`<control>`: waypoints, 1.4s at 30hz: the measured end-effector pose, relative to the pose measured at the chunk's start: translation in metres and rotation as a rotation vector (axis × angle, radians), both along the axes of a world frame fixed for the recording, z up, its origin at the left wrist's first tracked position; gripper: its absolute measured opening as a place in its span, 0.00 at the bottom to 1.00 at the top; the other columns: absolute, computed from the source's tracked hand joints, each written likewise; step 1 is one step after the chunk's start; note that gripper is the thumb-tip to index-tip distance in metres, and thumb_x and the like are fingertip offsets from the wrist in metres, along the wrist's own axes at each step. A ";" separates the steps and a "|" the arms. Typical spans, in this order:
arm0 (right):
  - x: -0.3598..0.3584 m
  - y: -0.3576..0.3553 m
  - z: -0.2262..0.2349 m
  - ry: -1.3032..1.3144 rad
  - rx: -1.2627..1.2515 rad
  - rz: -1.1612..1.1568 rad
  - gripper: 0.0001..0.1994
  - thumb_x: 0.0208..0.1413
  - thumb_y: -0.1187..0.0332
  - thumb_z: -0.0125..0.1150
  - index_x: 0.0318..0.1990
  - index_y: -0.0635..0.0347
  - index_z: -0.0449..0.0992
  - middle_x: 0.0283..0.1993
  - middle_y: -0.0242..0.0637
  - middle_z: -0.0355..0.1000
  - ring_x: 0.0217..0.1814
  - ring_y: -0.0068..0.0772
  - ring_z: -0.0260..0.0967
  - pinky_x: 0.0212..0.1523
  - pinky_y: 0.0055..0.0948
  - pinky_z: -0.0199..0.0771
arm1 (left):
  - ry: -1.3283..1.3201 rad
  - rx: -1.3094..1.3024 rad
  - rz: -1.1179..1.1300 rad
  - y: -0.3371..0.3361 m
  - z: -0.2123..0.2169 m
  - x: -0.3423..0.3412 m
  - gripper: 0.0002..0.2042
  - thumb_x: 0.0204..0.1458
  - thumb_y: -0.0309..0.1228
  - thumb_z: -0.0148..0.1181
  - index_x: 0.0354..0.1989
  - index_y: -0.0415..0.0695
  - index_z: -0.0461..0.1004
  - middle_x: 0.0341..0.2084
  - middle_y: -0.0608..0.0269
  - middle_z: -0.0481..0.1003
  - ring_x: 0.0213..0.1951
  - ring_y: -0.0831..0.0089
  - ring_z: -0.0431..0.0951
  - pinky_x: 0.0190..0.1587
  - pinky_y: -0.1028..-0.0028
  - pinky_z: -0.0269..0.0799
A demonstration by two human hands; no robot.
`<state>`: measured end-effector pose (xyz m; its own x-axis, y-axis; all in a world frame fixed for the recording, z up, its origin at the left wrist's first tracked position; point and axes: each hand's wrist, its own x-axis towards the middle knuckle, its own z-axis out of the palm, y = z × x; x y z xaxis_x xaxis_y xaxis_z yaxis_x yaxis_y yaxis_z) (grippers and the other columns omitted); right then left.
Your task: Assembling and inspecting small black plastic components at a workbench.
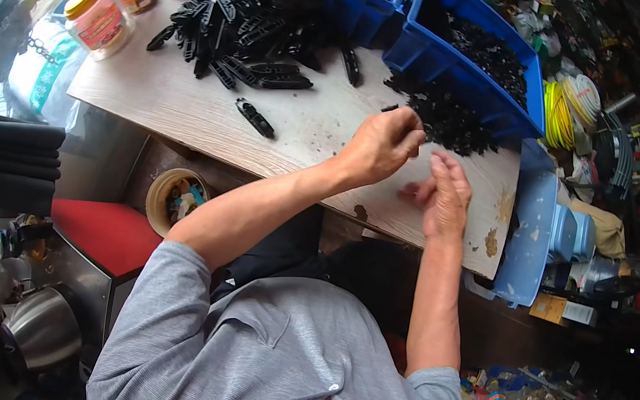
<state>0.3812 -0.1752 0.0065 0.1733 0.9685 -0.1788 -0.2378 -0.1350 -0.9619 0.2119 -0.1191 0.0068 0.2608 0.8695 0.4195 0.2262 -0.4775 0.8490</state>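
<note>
- Small black pieces (463,130) are lying in a loose heap on the far right of the table (306,127), just beyond the hands and beside the near wall of the right blue bin (428,55)
- Left hand (384,145) is hovering by the left side of that heap, its fingers curling in and the thumb resting close against them; whether they are gripping a piece I cannot tell
- Right hand (448,198) is hovering just to the right, fingers loosely bent and standing apart from the thumb, nothing showing in its grasp
- Handling of single small pieces seems to be the step in hand; the next move is probably calling for both sets of fingertips working together on one piece
- One long black part (255,118) is lying alone on the left, nearer than a big pile of similar parts (223,20)
- Farther off, another blue bin (347,15) is standing behind that pile, and two lidded jars (99,26) are standing at the far left
</note>
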 end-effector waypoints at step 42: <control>-0.015 -0.008 -0.007 0.078 0.127 0.151 0.07 0.60 0.66 0.64 0.39 0.58 0.75 0.15 0.33 0.67 0.18 0.33 0.72 0.27 0.41 0.83 | 0.575 0.288 0.547 -0.056 -0.009 -0.156 0.22 0.42 0.19 0.60 0.50 0.41 0.74 0.49 0.51 0.74 0.55 0.51 0.70 0.54 0.58 0.67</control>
<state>0.3661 -0.1836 -0.0003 0.0149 0.9980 -0.0609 -0.2987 -0.0537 -0.9528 0.0561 -0.1753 -0.0021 0.0748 0.8148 0.5749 0.8486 -0.3548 0.3925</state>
